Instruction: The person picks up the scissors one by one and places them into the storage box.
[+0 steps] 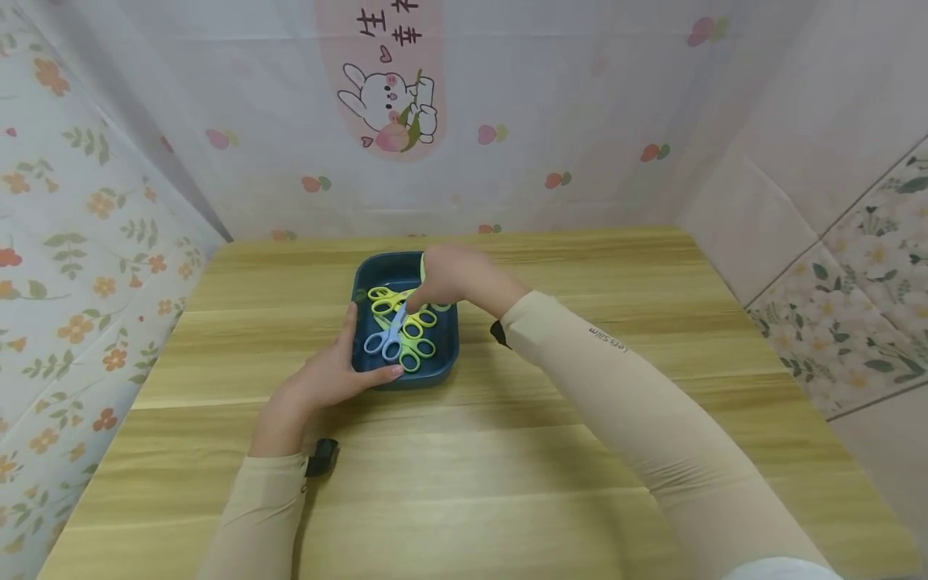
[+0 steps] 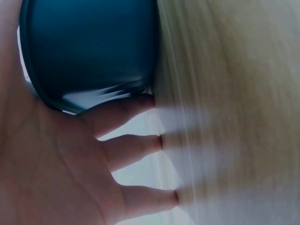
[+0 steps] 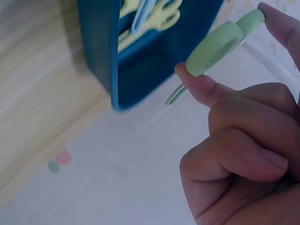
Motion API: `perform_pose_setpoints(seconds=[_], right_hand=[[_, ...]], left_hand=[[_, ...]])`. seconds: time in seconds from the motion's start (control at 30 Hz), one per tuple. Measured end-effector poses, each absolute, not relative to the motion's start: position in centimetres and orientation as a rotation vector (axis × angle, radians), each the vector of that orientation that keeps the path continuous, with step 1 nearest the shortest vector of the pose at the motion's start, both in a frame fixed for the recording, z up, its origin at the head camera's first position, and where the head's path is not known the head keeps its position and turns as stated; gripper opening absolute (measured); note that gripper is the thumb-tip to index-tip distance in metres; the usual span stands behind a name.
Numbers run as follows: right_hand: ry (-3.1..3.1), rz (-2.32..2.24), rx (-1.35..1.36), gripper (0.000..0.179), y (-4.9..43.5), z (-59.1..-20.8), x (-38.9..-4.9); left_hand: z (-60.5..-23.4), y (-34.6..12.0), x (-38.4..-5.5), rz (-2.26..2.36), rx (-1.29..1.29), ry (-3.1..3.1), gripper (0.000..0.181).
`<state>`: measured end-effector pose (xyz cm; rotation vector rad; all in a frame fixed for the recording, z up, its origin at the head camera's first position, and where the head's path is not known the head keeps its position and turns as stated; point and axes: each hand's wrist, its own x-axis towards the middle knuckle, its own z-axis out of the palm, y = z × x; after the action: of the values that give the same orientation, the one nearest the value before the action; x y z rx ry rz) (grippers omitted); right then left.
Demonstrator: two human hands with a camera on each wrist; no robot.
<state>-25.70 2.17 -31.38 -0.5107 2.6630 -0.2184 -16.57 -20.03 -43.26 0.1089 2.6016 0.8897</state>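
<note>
A dark blue rectangular box [image 1: 451, 342] stands on the table, holding several small scissors. On top lie light blue scissors [image 1: 396, 325], with yellow scissors [image 3: 157, 21] beneath them. Green scissors [image 1: 410, 346] lie at the near end. My left hand [image 1: 326, 374] rests against the box's near left corner, thumb by the near rim, fingers along the left side; in the left wrist view, several straight fingers reach down to the tabletop. Over the box's far right part, my right hand [image 3: 253, 122] pinches light green scissors [image 3: 215, 47] by the handles between thumb and forefinger, its other fingers curled.
The wood-grain table [image 1: 507, 483] runs back to a printed curtain [image 1: 580, 105] with a rabbit picture. Floral cloth [image 1: 87, 322] hangs on the left, and a flowered panel [image 1: 855, 298] stands on the right. Black straps show at both wrists.
</note>
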Motion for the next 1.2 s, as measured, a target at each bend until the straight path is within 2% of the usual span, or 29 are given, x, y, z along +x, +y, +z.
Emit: perform_pose_setpoints(seconds=[0.13,0.33,0.57,0.9,1.2], right_hand=[[2.636,-0.217,-0.539,0.043,1.4,-32.6,-25.1],[2.639,-0.148,-0.529,0.051,1.6,-34.6,-24.8],[2.671,-0.112,-0.503,0.043,2.0,-36.1,-24.7],[2.745,-0.027,-0.489,0.053,2.3,-36.9,-24.7],[2.774,-0.21,-0.466,0.043,3.5,-36.3,-25.4]], left_hand=[[-43.3,-20.0,-16.5,0.897,0.105,2.594,0.141],[-43.2,-19.9,-16.5,0.906,0.104,2.583,0.141],[-43.1,-19.7,-16.5,0.864,0.091,2.59,0.142],[-43.2,-19.6,-16.5,0.884,0.099,2.593,0.142],[-43.2,-19.8,-16.4,0.882,0.099,2.599,0.142]])
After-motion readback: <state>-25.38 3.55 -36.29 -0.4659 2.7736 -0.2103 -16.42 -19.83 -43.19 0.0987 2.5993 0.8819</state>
